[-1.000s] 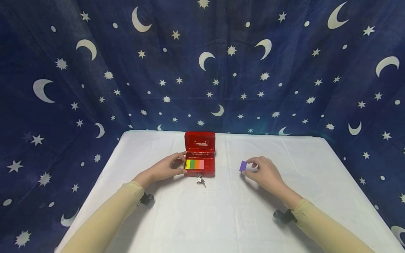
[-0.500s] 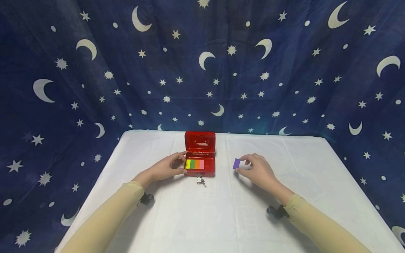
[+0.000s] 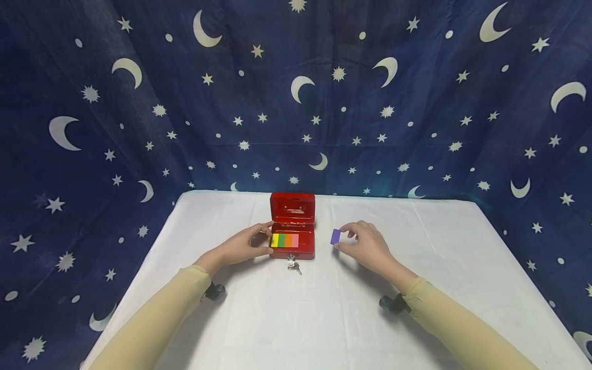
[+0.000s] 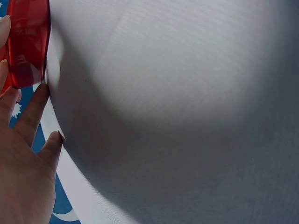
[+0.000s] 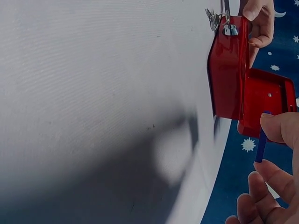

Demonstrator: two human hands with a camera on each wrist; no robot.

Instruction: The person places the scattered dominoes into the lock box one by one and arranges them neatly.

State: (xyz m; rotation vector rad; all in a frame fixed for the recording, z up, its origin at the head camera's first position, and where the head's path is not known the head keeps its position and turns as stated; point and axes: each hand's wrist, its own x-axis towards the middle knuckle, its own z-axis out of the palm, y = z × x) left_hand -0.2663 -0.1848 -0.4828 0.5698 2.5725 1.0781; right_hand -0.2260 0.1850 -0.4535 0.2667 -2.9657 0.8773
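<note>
A small red cash box (image 3: 306,254) stands on the white cloth with its lid (image 3: 292,200) raised. Yellow, green, orange and pink blocks (image 3: 284,240) lie side by side in the left part of it. My left hand (image 3: 238,245) holds the box at its left side, thumb by the front corner and a finger towards the hinge. To the right of the box, my right hand (image 3: 367,247) pinches a flat purple block (image 3: 335,236) between thumb and fingers, apart from the box. From the right wrist, that block (image 5: 261,145) shows edge-on as a thin dark blue strip.
Keys (image 3: 297,267) hang from the lock (image 3: 290,259) at the front of the box. White cloth (image 3: 287,318) covers the table. Behind it hangs a dark blue curtain (image 3: 273,159) with moons and stars. A black wrist camera (image 3: 393,303) sits under my right wrist.
My right hand has moved left and slightly away from me with the purple block, closer to the cash box. My left hand and the box have stayed put.
</note>
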